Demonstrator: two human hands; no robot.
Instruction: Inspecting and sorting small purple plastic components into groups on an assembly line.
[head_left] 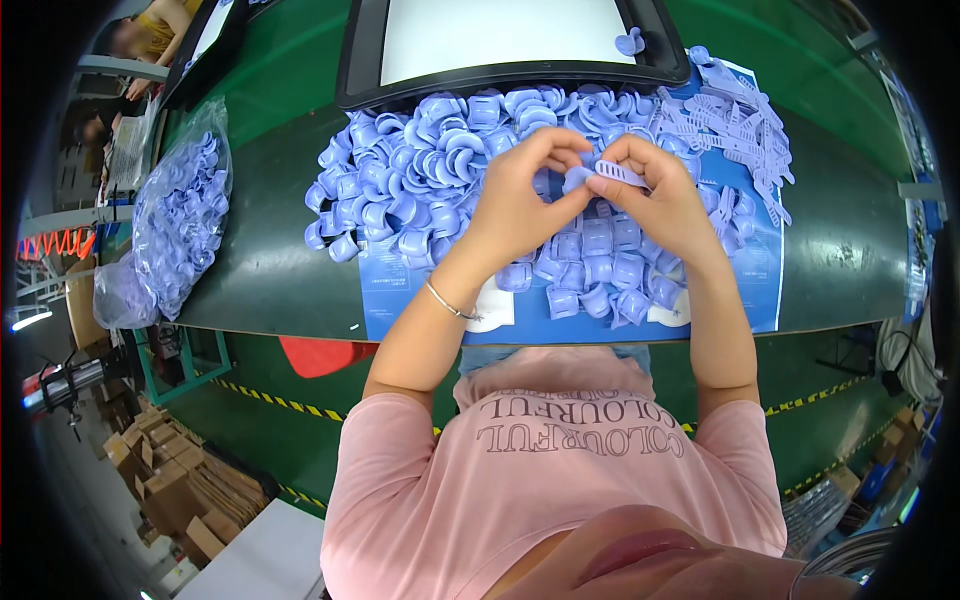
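Note:
Both hands meet above a heap of periwinkle-blue plastic parts. My left hand (522,200) is closed, with thumb and fingertips pinching a small curved plastic piece (575,180). My right hand (662,195) grips a slotted plastic strap (620,174) of the same colour, its thumb pressed near the strap's end. Strap and curved piece touch between the fingertips; whether they are joined I cannot tell. Around and left of the hands spreads a pile of curved pieces (400,180). Slotted straps (735,125) lie heaped at the far right.
A black-rimmed tray (520,72) with a white bottom stands at the back, one loose piece (630,42) on its right rim. Blue printed sheets (765,290) lie under the piles. A clear bag of parts (185,220) sits at the left table edge. Other people are at the far left.

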